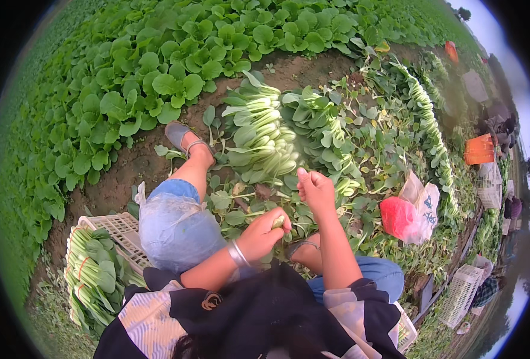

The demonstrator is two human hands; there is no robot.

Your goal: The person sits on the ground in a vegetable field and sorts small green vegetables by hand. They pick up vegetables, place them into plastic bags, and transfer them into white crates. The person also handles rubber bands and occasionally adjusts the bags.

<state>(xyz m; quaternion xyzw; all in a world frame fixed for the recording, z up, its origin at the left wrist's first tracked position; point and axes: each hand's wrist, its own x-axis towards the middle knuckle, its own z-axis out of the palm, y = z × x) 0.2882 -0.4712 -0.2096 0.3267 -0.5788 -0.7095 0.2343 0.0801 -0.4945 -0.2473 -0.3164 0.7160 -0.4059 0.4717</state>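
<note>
My left hand (265, 231), with a metal bangle at its wrist, is closed around a leafy green (278, 221) whose pale stem base shows at the thumb. My right hand (315, 187) is raised a little farther out, thumb and fingers curled together; whether something small is pinched there I cannot tell. Just past it lies a pile of bok choy (265, 134), pale bases turned to the right. To the right of that pile is a second, looser row of greens (327, 130). Picked leaves are scattered on the soil under my hands.
A crate (128, 233) at the left holds banded bundles of greens (87, 269). Red and whitish plastic bags (408, 213) lie right. Growing plants (157, 67) fill the upper left. Beyond a long row of greens (426, 116) are an orange container (479, 149), crates (461, 294) and other people (500, 125).
</note>
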